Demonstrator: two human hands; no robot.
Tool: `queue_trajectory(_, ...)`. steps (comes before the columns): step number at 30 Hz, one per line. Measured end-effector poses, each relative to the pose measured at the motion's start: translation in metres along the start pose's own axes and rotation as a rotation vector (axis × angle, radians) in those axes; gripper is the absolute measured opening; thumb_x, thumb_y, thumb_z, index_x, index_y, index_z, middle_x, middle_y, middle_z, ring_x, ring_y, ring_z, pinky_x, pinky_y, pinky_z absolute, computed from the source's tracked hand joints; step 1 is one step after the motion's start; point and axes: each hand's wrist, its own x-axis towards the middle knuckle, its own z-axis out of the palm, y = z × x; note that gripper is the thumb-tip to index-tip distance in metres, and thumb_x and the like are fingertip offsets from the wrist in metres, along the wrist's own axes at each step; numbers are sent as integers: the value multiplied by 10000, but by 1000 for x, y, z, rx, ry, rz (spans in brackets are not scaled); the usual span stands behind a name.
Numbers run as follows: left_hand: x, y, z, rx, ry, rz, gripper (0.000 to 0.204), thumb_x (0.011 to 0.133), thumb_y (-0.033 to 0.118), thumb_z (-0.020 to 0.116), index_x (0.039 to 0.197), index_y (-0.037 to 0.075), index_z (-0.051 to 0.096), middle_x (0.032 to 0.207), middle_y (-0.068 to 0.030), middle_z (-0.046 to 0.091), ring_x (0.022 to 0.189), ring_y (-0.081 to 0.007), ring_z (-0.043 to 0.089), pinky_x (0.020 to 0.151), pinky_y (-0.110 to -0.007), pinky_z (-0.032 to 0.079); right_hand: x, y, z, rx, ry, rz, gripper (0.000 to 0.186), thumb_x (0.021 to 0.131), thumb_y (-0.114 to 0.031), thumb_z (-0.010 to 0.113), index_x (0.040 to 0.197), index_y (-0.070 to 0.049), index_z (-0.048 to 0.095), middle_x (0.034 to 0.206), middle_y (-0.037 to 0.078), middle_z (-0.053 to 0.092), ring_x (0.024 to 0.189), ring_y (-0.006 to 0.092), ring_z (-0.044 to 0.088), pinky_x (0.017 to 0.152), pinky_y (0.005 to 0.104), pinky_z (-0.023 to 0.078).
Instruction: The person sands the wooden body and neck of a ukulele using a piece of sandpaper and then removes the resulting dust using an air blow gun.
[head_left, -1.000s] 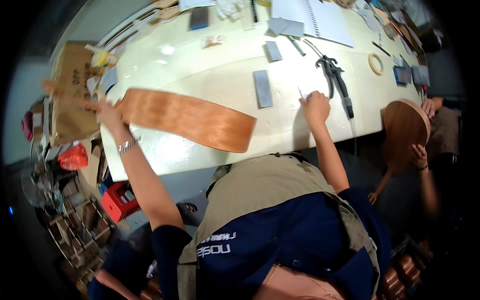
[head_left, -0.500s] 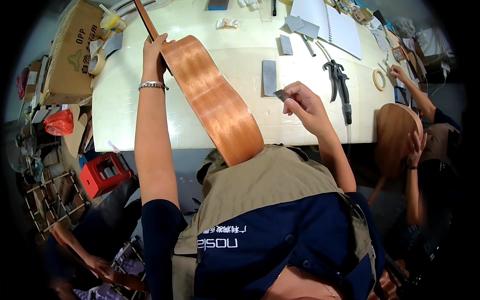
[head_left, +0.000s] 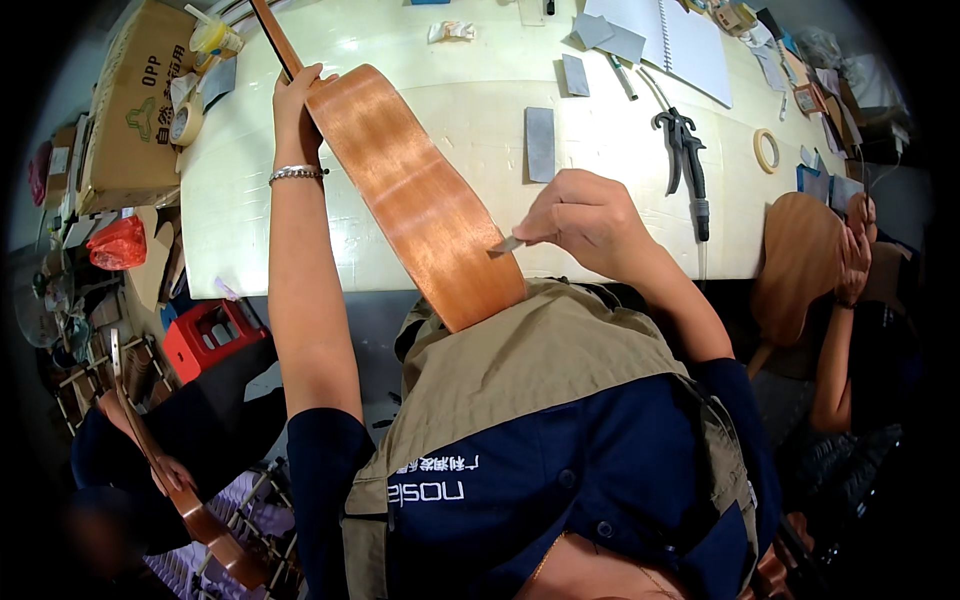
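A small guitar or ukulele (head_left: 415, 205) is on its edge, its brown wooden side facing up. The lower end of its body rests against my apron at the table's near edge. My left hand (head_left: 296, 92) is wrapped around the neck (head_left: 276, 40) close to where it joins the body. Between the fingertips of my right hand (head_left: 580, 222) is pinched a small piece of grey sandpaper (head_left: 508, 245); its tip touches the wooden side near the lower end. The fingers hide part of the piece. A grey sandpaper strip (head_left: 539, 145) lies flat just beyond that hand.
On the right of the table (head_left: 240, 240) are a black air gun (head_left: 685, 160) with a hose and a tape roll (head_left: 766, 150). Farther back lies a spiral notebook (head_left: 690, 50). A cardboard box (head_left: 135, 120) stands left. Co-workers handle instruments on both sides; a red stool (head_left: 212, 338) stands lower left.
My right hand has moved left and down, bringing the sandpaper from above the table onto the instrument's side. My left hand keeps its hold on the neck. The right co-worker's far hand has drawn back.
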Motion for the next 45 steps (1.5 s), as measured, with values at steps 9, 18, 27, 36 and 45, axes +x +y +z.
queue_trajectory(9,-5,5,9,16,0,-16,329,801,105,616,1011,-30,400,887,-157,538,779,-257,637,603,-342,555,4,0,-1,-61,49,-33,137,603,-48,748,646,-56,618,635,41,550,611,189,565,515,294,449)
queue_trajectory(18,-6,4,10,11,4,-24,342,804,107,613,1027,-35,396,895,-167,547,778,-254,637,599,-339,552,6,0,4,-37,96,-26,126,613,-44,742,651,-70,625,628,22,535,597,183,554,507,282,445)
queue_trajectory(27,-1,3,9,9,-14,-42,308,805,104,606,1001,-41,418,883,-151,536,767,-254,634,594,-337,550,11,-1,2,-46,59,18,115,643,-78,739,664,-69,626,645,38,539,609,195,553,519,298,445)
queue_trajectory(36,-4,2,14,4,-4,-26,296,808,107,607,988,-24,410,872,-144,531,782,-260,637,600,-337,555,16,3,5,72,104,50,119,624,-17,734,676,-51,632,626,47,523,602,201,548,515,298,442)
queue_trajectory(45,-3,1,8,12,-14,-20,342,810,105,602,1038,-48,397,891,-167,547,780,-255,640,597,-335,555,8,4,1,147,78,4,123,639,23,734,698,-42,648,634,45,546,587,193,539,502,292,420)
